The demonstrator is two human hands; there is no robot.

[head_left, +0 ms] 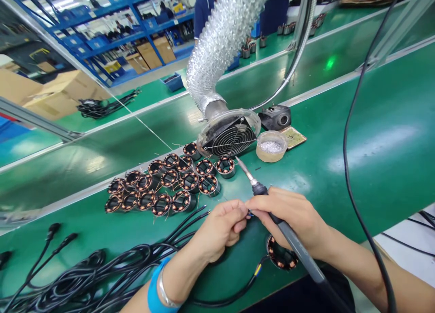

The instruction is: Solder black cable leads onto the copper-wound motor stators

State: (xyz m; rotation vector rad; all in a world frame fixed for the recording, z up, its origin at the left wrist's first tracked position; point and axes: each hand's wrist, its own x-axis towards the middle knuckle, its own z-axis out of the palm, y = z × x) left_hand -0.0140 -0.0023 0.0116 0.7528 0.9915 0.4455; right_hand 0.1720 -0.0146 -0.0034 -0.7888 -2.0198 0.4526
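In the head view, the left hand (pixel 219 229) is closed in a narrow pinch against the right fingertips; whether it grips the small blue piece (pixel 250 214) there is hidden. The right hand (pixel 295 215) holds a soldering iron (pixel 295 241), its rear end cut off by the frame. The wound ring (pixel 284 262), partly covered by that hand, lies near the near edge of the worktop (pixel 326 177). Black cables (pixel 112 276) run out of frame at left.
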